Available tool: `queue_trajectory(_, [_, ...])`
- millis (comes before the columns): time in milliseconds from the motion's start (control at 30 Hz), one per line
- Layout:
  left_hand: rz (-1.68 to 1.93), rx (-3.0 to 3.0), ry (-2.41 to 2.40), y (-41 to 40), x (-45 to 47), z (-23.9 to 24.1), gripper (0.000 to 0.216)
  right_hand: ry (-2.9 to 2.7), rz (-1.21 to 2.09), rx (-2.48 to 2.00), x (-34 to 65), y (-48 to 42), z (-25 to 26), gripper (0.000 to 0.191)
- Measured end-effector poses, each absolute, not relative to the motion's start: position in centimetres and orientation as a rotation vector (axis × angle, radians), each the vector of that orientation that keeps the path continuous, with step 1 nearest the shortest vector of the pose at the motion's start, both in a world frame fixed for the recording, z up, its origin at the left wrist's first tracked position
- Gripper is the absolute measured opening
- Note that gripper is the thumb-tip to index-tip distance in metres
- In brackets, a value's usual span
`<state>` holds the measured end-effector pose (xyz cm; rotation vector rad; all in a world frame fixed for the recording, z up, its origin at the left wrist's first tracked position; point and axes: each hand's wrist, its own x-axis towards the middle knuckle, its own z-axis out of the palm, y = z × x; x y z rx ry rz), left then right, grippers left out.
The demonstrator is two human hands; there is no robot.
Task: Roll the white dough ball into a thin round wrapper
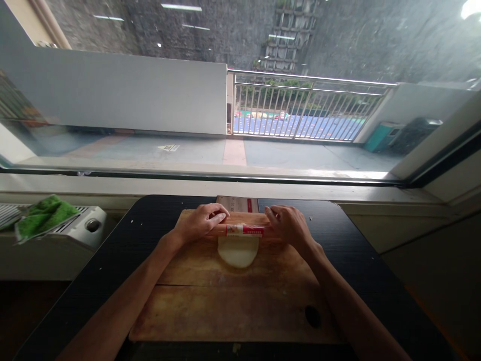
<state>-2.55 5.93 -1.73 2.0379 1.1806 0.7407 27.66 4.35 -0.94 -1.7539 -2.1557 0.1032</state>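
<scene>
A thick wooden rolling pin (246, 219) with a red and white label lies crosswise near the far edge of a wooden cutting board (225, 306). My left hand (201, 220) is closed on its left end, fingers curled over the top. On its right end rests my right hand (288, 221), closed in the same way. Flattened pale dough (238, 251) sticks out on the near side of the pin, lying flat on the board. The pin covers the dough's far part.
The board lies on a black table (112, 260). A device or card with printed figures (240, 202) stands behind the pin, partly hidden. To the left, a green cloth (47, 215) hangs on a white radiator (86, 225). A window sill (180, 185) borders the table's far side.
</scene>
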Motion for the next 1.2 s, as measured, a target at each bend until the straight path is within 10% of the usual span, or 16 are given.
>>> queue_trajectory(433, [0.805, 2.098, 1.331, 6.9, -2.6, -2.5, 0.025, -2.165, 0.407, -1.814, 28.7, 6.0, -2.0, 0.048])
queue_trajectory(1200, [0.653, 2.278, 1.458, 0.2, -3.1, -2.6, 0.021, -2.455, 0.010, -1.497, 28.4, -3.1, -0.8, 0.048])
